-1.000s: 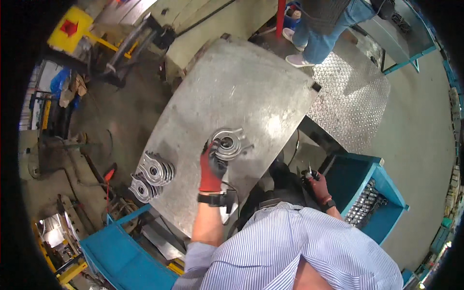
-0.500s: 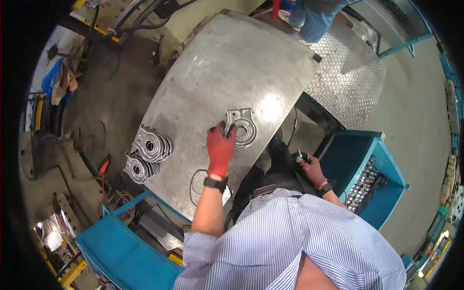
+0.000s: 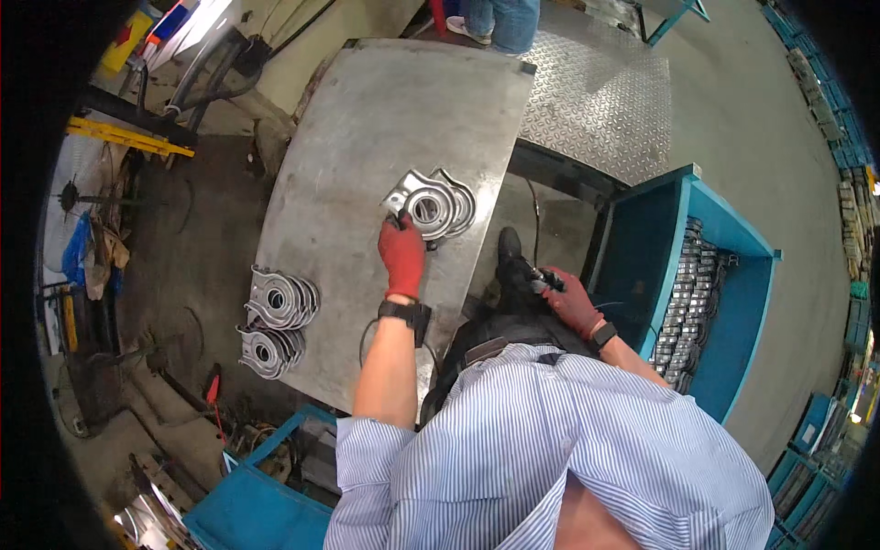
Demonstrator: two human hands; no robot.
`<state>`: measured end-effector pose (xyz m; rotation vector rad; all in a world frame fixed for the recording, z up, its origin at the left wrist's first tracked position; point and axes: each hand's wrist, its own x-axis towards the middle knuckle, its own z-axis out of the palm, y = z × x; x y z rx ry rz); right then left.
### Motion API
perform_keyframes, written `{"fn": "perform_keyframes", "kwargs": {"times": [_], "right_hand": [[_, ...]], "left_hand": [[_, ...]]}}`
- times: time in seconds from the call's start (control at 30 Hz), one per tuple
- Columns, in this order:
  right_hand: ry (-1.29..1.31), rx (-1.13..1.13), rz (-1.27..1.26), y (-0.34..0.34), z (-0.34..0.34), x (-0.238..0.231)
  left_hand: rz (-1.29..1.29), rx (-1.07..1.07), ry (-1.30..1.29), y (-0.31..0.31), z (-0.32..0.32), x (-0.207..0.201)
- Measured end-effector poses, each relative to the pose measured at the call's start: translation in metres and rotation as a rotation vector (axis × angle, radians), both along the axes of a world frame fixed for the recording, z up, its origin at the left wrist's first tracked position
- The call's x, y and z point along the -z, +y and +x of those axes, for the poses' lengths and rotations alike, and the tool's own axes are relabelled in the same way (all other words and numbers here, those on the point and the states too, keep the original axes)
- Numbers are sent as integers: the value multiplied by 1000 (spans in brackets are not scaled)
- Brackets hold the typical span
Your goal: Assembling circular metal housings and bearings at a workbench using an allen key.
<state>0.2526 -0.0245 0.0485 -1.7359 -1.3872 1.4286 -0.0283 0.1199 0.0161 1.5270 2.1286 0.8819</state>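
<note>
Brackets overlapping on the table, at your left hand

Your left fingers are closed on the near left edge of the front bracket, which overlaps a second one close to the table's right edge; your right hand, beside the blue bin, has its fingers curled around a metal thing too small to tell; two stacks of like brackets stand at the table's left edge, and metal parts lie in the bin
</note>
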Motion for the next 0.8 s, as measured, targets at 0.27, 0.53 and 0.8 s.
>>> {"fn": "perform_keyframes", "kwargs": {"times": [0.27,0.53,0.8], "right_hand": [[-188,-270,190,12,-21,-3],[-223,-537,163,19,-47,16],[-363,-639,262,19,-57,31]], "left_hand": [[-163,-96,-560,-95,-15,-19],[-323,-187,-663,-138,-6,-2],[-148,-67,-437,-132,-4,20]]}}
